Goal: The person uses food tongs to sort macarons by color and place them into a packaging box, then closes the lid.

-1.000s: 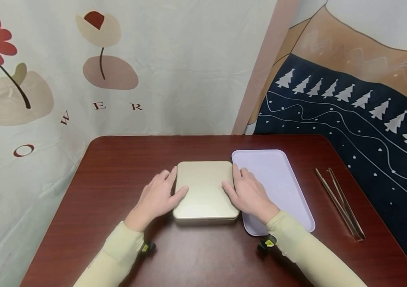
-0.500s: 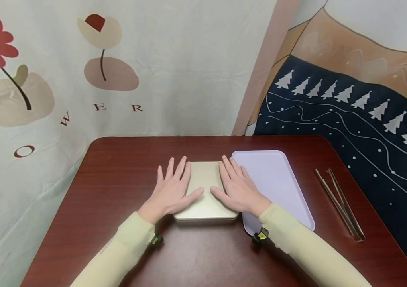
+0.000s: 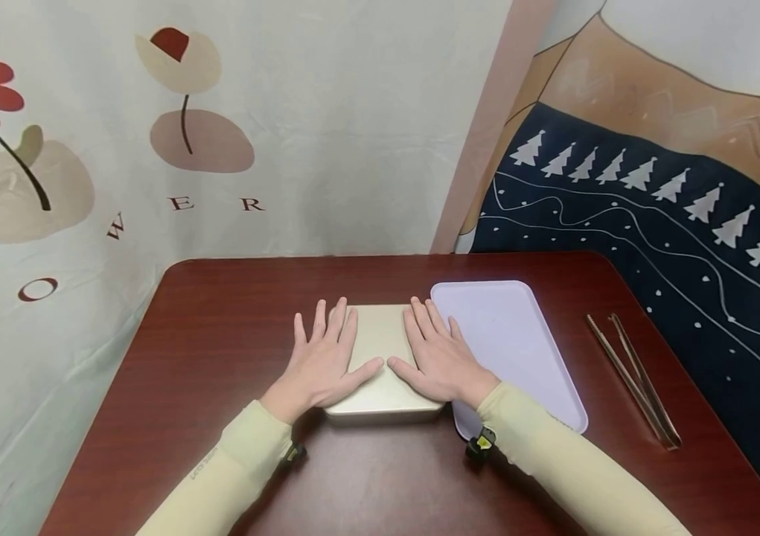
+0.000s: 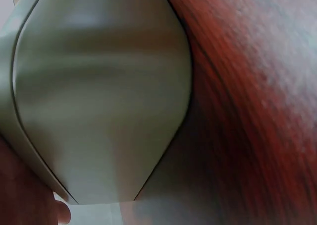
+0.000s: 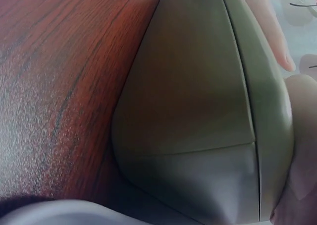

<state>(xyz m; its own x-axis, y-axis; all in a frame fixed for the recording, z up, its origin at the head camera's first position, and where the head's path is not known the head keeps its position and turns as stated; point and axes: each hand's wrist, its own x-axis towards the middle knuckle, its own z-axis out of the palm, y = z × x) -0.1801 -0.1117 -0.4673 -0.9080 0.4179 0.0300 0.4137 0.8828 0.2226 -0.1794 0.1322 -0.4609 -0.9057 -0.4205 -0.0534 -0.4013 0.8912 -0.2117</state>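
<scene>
A square, pale gold tin box [image 3: 380, 339] with its lid on lies on the table in front of the person. The left hand [image 3: 322, 361] rests flat on the left part of the lid, fingers spread and pointing away. On the right part lies the right hand [image 3: 440, 357], palm down, with straight fingers. Both thumbs reach inward and nearly meet over the lid's middle. In the left wrist view the tin's side wall [image 4: 109, 101] and the thin seam under its lid fill much of the picture. The right wrist view shows the same tin [image 5: 198, 86] with part of a hand at its lid.
A lilac tray [image 3: 503, 320] lies right of the tin, partly under the right forearm. Metal tongs [image 3: 634, 383] lie farther right on the dark red wooden table [image 3: 232, 313]. Printed cloths [image 3: 353, 134] hang behind.
Both hands have shifted from the tin's left and right sides onto the top of its lid, with fingers now straight and spread. The tin, tray and tongs have stayed put.
</scene>
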